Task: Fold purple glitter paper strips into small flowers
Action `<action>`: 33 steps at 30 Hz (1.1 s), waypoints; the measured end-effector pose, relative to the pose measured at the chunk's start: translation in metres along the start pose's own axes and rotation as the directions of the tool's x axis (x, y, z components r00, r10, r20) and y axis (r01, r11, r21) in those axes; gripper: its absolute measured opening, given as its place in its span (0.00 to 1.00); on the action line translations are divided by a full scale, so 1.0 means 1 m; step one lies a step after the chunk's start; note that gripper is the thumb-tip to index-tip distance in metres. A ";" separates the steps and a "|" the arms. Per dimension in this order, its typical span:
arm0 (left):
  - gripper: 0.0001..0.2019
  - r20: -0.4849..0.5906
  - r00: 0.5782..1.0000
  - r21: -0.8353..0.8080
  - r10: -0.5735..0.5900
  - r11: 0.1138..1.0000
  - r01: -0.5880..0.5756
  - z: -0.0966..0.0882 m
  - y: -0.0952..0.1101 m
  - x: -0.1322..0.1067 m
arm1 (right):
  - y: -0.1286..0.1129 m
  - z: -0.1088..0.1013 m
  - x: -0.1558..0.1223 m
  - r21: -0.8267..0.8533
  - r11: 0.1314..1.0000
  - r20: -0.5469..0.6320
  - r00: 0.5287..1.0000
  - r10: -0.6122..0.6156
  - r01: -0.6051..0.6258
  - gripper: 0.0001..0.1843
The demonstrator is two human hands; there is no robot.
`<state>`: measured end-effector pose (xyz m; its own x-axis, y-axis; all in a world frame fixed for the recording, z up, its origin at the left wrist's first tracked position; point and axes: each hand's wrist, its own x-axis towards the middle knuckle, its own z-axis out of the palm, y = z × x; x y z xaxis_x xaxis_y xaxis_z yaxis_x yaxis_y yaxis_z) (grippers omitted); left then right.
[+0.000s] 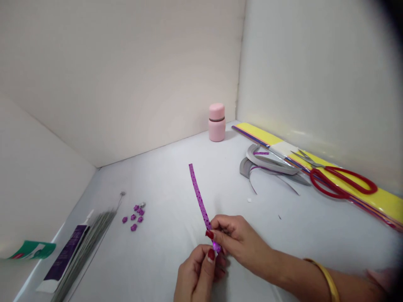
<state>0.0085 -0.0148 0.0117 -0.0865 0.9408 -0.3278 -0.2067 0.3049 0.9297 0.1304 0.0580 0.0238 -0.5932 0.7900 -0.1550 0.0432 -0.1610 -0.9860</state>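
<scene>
A shiny purple paper strip runs up and away from my fingers, its far end free above the white table. Its near end is folded into a small glittering knot between my hands. My left hand pinches that folded end from below, thumb on top. Just above it, my right hand grips the strip between thumb and index finger. A gold bangle circles my right wrist. Over to the left lie several small purple folded stars, with a silvery one beside them.
A pink jar stands by the back wall. On the right, red-handled scissors rest on a yellow-topped paper pack, near curled grey strips. At left lie a bundle of thin wires and a purple-and-white tube.
</scene>
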 end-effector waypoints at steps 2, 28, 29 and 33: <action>0.19 -0.037 0.999 -0.066 -0.026 0.998 0.024 0.001 0.002 0.001 | -0.002 0.000 0.000 -0.046 0.998 -0.007 0.999 -0.032 0.032 0.11; 0.16 -0.183 0.981 -0.185 -0.060 0.982 0.026 0.000 0.002 0.004 | -0.001 -0.004 0.005 0.176 0.981 0.009 0.996 0.085 -0.085 0.17; 0.16 -0.190 0.980 -0.174 -0.056 0.984 0.023 -0.001 0.001 0.005 | 0.000 -0.004 0.005 0.177 0.979 0.028 0.995 0.093 -0.096 0.17; 0.16 -0.212 0.977 -0.117 -0.015 0.993 -0.010 -0.003 -0.001 0.006 | 0.003 -0.003 0.005 0.141 0.980 0.096 0.987 0.125 -0.138 0.17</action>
<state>0.0050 -0.0100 0.0087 -0.2882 0.8832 -0.3701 -0.3187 0.2759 0.9068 0.1299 0.0638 0.0198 -0.6575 0.7031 -0.2708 0.0107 -0.3507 -0.9364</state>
